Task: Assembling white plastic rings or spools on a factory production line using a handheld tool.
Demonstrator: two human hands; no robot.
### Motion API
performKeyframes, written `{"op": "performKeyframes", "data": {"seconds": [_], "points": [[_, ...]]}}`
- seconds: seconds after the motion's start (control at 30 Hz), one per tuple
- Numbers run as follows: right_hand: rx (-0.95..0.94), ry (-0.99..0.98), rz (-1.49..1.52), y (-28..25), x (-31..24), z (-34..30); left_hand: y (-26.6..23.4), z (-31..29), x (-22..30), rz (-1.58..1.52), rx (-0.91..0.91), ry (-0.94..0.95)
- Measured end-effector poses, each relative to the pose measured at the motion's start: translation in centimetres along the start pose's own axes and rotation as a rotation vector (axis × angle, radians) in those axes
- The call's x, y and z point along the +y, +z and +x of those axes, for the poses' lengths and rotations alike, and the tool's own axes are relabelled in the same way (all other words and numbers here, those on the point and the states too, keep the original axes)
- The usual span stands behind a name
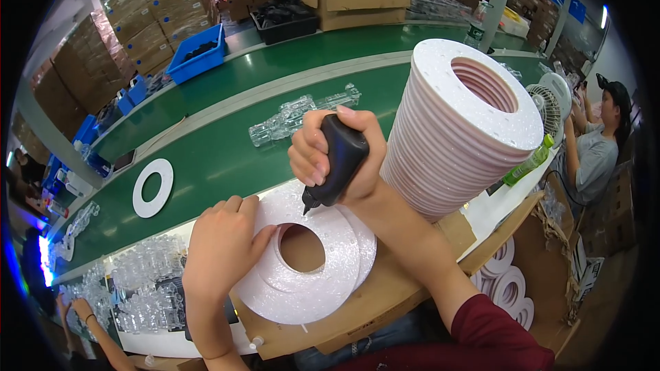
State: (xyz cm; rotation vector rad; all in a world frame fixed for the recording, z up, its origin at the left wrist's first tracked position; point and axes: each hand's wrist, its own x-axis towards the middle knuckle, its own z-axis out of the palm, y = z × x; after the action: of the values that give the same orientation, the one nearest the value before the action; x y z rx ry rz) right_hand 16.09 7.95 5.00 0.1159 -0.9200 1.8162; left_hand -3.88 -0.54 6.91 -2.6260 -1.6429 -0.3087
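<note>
Right hand has its grip wrapped around a black squeeze bottle, nozzle down on the white foam ring lying on the cardboard-topped counter; left hand lies spread flat, pinning it. Best kept steady.

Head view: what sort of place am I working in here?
Most likely a factory assembly line. A long green conveyor belt runs past the bench, stacked cardboard boxes line the far side, and a tall stack of white foam rings stands beside the right hand, which holds a black squeeze bottle.
</note>
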Motion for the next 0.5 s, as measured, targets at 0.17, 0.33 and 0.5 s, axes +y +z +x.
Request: {"op": "performKeyframes", "data": {"seconds": [0.17,0.33,0.5], "points": [[0.042,0.038,-0.021,-0.29,0.53,-0.08,0.20,0.04,-0.07,-0.027,-0.014,0.005],[0.039,0.059,-0.051,-0.38,0.73,-0.15,0.26,-0.13,-0.15,-0.025,0.021,0.026],[0.049,0.060,-0.089,-0.19,0.70,-0.13,0.02,-0.82,-0.17,0.056,-0.032,-0.124]]}}
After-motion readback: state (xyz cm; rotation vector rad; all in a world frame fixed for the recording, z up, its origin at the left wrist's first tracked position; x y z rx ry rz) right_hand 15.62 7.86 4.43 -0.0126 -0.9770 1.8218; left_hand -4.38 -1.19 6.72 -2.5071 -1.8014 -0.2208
